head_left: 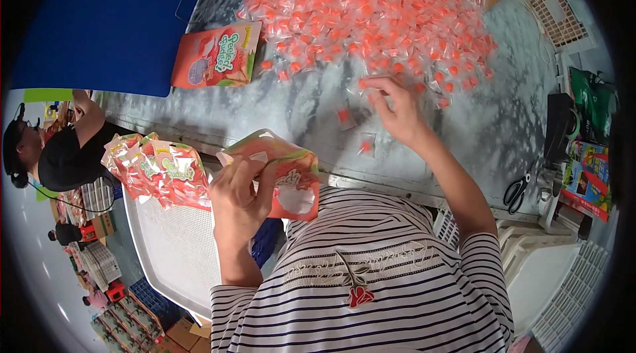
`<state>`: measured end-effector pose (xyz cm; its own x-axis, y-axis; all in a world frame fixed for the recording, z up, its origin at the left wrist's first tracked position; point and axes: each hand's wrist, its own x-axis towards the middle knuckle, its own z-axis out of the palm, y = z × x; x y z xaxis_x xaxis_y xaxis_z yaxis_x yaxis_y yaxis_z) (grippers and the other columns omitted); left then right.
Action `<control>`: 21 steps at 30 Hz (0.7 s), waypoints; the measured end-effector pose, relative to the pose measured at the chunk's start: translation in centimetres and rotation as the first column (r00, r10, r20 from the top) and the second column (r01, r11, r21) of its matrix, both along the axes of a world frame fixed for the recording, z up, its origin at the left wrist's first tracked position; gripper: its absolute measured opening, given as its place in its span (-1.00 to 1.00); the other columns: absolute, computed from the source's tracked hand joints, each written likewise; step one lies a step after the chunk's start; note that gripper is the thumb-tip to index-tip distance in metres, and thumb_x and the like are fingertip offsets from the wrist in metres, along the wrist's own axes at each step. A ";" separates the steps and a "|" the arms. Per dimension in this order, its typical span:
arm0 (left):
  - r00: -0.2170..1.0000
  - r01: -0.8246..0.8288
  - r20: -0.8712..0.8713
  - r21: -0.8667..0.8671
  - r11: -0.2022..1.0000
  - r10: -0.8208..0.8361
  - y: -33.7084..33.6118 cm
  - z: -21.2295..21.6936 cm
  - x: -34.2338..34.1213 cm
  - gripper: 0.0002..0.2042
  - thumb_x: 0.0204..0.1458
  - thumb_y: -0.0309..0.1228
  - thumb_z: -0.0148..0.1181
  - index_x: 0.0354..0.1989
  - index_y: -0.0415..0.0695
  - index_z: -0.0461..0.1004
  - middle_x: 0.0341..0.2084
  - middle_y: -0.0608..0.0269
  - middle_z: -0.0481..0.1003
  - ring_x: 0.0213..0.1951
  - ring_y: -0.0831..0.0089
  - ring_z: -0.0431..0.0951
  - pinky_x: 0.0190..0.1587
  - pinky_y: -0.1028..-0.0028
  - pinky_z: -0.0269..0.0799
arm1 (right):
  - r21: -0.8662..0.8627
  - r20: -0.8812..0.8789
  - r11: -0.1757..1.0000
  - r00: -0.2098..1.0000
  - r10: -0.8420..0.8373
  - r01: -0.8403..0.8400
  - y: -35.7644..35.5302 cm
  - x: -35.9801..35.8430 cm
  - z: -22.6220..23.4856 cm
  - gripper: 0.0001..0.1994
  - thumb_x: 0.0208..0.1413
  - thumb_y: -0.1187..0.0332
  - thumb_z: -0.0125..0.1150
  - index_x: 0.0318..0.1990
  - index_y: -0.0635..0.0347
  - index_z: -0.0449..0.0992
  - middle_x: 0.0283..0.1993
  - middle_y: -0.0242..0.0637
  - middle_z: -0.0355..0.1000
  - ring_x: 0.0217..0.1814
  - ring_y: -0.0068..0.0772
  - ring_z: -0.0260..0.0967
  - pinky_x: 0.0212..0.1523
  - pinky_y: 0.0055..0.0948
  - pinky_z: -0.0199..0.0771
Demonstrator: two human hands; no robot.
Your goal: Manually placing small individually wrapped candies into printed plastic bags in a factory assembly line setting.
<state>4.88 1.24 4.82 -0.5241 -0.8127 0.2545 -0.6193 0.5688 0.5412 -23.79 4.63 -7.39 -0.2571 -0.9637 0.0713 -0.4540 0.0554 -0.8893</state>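
Observation:
My left hand [242, 187] grips a red pouch [298, 187] by its upper edge, fingers closed, close to my body at the table's front edge. The pouch's mouth looks parted at the top. Over the table my right hand [401, 111] has bent fingers, their tips on a small wrapped orange-red candy [362, 83]. Two more wrapped candies, one [344, 115] and another [365, 146], lie apart on the table between my hands. A large heap of the same candies [371, 15] spreads beyond my right hand.
A flat red pouch [215, 55] lies by the blue panel [99, 22]. Filled pouches [159, 171] sit at the left on a white tray [175, 240]. Black scissors [517, 191] and a black tape dispenser [560, 128] are at the right. Another person [73, 148] is at the far left.

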 end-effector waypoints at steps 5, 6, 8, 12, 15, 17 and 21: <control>0.999 0.030 0.018 0.086 0.996 -0.032 0.4 -0.5 -0.7 -0.88 -0.13 -0.59 0.31 -0.46 -0.20 0.46 -0.64 0.16 0.40 -0.62 0.23 0.42 -0.54 0.32 0.30 | -0.116 -0.473 0.982 0.877 0.078 -0.150 -0.3 2.3 -2.5 -0.58 0.03 0.32 0.27 0.05 0.25 0.40 0.21 -0.13 0.25 0.35 -0.04 0.05 0.21 -0.17 0.28; 0.999 0.041 -0.004 0.093 0.995 -0.041 0.5 -0.8 -0.9 -0.88 -0.13 -0.58 0.31 -0.46 -0.20 0.46 -0.63 0.16 0.41 -0.62 0.23 0.42 -0.54 0.32 0.31 | -0.105 -0.486 0.978 0.868 0.106 -0.178 0.1 2.8 -3.1 -0.57 0.02 0.32 0.28 0.05 0.25 0.41 0.21 -0.13 0.24 0.35 -0.05 0.05 0.21 -0.17 0.28; 0.998 0.057 -0.019 0.103 0.993 -0.055 0.5 -1.3 -0.8 -0.87 -0.13 -0.57 0.32 -0.46 -0.21 0.46 -0.61 0.15 0.43 -0.61 0.21 0.43 -0.53 0.32 0.32 | -0.106 -0.500 0.970 0.855 0.138 -0.219 1.1 3.4 -3.2 -0.59 -0.01 0.36 0.29 0.03 0.24 0.41 0.19 -0.13 0.26 0.29 -0.04 0.12 0.18 -0.17 0.30; 0.999 0.041 -0.004 0.140 0.989 -0.041 0.4 -1.7 -1.0 -0.88 -0.13 -0.57 0.32 -0.45 -0.21 0.47 -0.60 0.14 0.44 -0.59 0.19 0.46 -0.52 0.31 0.35 | -0.219 -0.453 0.959 0.889 0.062 -0.178 2.5 1.9 -2.8 -0.68 0.07 0.45 0.14 0.01 0.27 0.41 0.14 -0.11 0.29 0.22 -0.02 0.19 0.18 -0.17 0.29; 0.998 0.054 -0.019 0.144 0.988 -0.052 0.5 -1.8 -1.1 -0.88 -0.12 -0.56 0.32 -0.45 -0.21 0.47 -0.61 0.13 0.44 -0.58 0.17 0.47 -0.51 0.30 0.37 | -0.202 -0.509 0.977 0.860 -0.041 -0.073 1.8 -0.4 -1.5 -0.69 0.08 0.51 0.09 0.01 0.30 0.40 0.13 -0.10 0.29 0.21 0.00 0.19 0.19 -0.18 0.26; 0.997 0.075 -0.010 0.125 0.989 -0.074 0.3 -2.0 -1.4 -0.88 -0.11 -0.55 0.32 -0.45 -0.21 0.47 -0.60 0.13 0.46 -0.58 0.18 0.48 -0.51 0.30 0.37 | -0.166 -0.536 0.984 0.844 -0.040 -0.058 1.9 -1.2 -1.6 -0.69 0.07 0.56 0.05 0.01 0.32 0.40 0.13 -0.09 0.29 0.21 0.00 0.18 0.20 -0.19 0.24; 0.998 0.064 -0.016 0.136 0.989 -0.062 0.2 -2.0 -1.4 -0.88 -0.11 -0.55 0.32 -0.44 -0.21 0.47 -0.58 0.12 0.47 -0.58 0.18 0.49 -0.51 0.30 0.38 | -0.097 -0.446 0.984 0.890 0.093 -0.152 3.9 -0.4 -1.8 -0.66 0.07 0.60 -0.04 0.03 0.34 0.40 0.09 -0.07 0.34 0.13 0.00 0.28 0.15 -0.20 0.30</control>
<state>3.45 1.42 2.82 -0.5730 -0.8056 0.1504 -0.5775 0.5272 0.6233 -24.17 8.53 -9.14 -0.0521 -0.9609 0.2718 -0.7948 -0.1248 -0.5938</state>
